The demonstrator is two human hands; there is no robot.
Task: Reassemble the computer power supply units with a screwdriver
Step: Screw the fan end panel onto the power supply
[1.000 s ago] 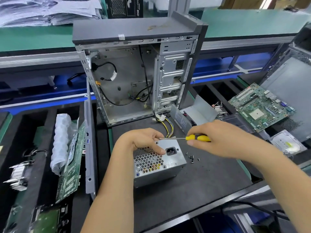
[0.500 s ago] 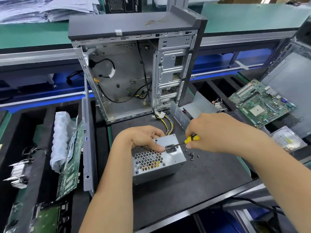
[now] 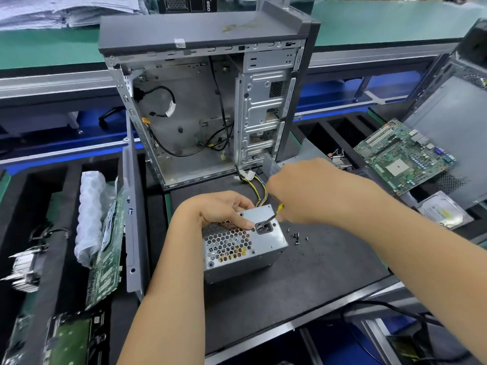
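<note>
Since a second ago I have tipped my screwdriver (image 3: 275, 213) from lying nearly level across the box to slanting steeply down, and my right hand (image 3: 308, 191) has slid in closer, so the tip now sits by the socket (image 3: 264, 227) on the upper face of the power supply (image 3: 242, 243). My right hand is curled round the yellow handle, most of which it hides. My left hand (image 3: 218, 206) rests on the far left part of the box, one fingertip pressed down just beside the socket.

The power supply stands on the dark mat (image 3: 316, 280) in front of the open computer case (image 3: 205, 109), its wires (image 3: 259, 191) trailing back toward the case.

I judge the box a stiff, fairly heavy sheet-metal shell, so it should sit steady under the driver's push, but smooth steel on a mat may twist. Best held by its solid edges and corners, not the honeycomb grille (image 3: 228, 242), whose thin webbing could bend.

The loose screws (image 3: 296, 236) to its right are tiny and will roll or flick away; I'd pinch them singly.
</note>
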